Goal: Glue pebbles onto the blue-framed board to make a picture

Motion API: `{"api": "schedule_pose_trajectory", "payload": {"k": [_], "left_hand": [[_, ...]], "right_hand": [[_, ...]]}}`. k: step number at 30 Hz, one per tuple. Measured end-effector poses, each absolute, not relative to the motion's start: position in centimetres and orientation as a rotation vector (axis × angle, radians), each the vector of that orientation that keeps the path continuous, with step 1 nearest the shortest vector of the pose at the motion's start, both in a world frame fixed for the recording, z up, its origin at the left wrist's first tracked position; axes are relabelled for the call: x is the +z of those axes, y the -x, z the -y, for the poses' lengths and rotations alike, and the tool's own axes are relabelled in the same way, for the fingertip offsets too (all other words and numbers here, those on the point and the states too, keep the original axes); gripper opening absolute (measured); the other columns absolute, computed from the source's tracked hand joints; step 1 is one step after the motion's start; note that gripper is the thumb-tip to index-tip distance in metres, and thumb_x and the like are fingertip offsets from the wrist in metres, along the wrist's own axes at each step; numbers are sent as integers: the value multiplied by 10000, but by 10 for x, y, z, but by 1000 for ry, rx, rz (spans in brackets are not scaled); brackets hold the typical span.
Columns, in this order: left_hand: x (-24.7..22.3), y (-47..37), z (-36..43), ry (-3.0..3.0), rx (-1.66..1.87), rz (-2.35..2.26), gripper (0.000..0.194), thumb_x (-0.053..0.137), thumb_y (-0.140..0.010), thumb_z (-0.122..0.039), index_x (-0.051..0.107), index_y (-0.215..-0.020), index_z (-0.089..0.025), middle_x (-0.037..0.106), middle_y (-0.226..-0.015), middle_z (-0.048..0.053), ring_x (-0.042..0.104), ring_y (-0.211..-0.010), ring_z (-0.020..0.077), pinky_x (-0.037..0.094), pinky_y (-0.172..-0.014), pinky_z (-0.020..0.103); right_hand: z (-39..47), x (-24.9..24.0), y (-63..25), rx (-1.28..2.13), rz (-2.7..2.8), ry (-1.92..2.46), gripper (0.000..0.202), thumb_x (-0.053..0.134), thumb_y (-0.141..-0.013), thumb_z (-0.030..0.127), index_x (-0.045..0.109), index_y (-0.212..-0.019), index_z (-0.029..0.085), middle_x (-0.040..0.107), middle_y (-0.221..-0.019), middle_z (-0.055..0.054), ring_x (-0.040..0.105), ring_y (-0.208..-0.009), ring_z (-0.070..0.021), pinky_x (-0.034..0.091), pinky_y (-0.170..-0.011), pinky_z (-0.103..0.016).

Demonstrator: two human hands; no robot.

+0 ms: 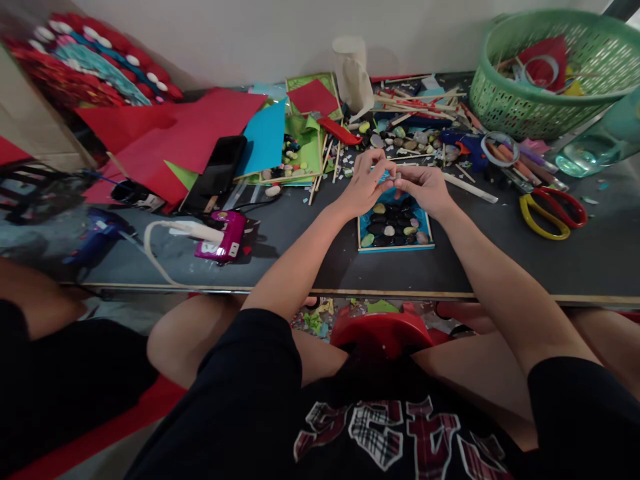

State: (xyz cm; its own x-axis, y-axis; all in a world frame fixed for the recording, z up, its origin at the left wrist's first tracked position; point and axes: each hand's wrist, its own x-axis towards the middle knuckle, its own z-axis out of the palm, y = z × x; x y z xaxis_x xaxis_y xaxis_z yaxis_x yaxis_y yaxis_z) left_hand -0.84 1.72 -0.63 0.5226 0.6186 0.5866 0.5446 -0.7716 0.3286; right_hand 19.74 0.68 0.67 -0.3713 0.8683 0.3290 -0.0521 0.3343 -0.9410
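A small blue panel edged with thin sticks lies near the table's front edge, covered with black stones and a few pale and yellowish ones. Over its far end, my left hand and my right hand meet at the fingertips. Both hands are closed in a pinch around something small, too hidden by the fingers to name. Loose pebbles lie just beyond my hands.
Red-and-yellow scissors, a tape roll and a green basket are on the right. Leftward are a phone, a magenta power adapter, a glue gun and red paper. Another person sits at far left.
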Motion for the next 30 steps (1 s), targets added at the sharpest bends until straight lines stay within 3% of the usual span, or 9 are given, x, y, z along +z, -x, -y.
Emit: {"api": "schedule_pose_trajectory", "payload": {"k": [12,22,30], "left_hand": [[-9,6,-18,-2619,1095,-1051,446,385,-1039,-625,630,-1156,-272,496,-1205,132,492,-1224,295,435,-1105,525],[-7,6,-18,-2606,1089,-1067,324,457,-1039,-538,614,-1168,-285,485,-1210,141,494,-1229,327,437,-1092,601],[-10,8,-19,-2625,1066,-1064,301,482,-1035,-519,612,-1142,-270,470,-1232,143,482,-1237,315,434,-1106,570]], "right_hand": [[-10,4,-200,1232,1682,768,516,887,-727,587,805,-1032,180,767,-907,-40,647,-635,-150,601,-656,-317],[-11,3,-200,1197,1664,769,541,890,-724,601,812,-1047,174,775,-932,-58,635,-622,-152,600,-644,-337],[-10,3,-198,1195,1671,804,489,886,-716,561,811,-1003,172,764,-913,-42,619,-629,-142,606,-652,-330]]}}
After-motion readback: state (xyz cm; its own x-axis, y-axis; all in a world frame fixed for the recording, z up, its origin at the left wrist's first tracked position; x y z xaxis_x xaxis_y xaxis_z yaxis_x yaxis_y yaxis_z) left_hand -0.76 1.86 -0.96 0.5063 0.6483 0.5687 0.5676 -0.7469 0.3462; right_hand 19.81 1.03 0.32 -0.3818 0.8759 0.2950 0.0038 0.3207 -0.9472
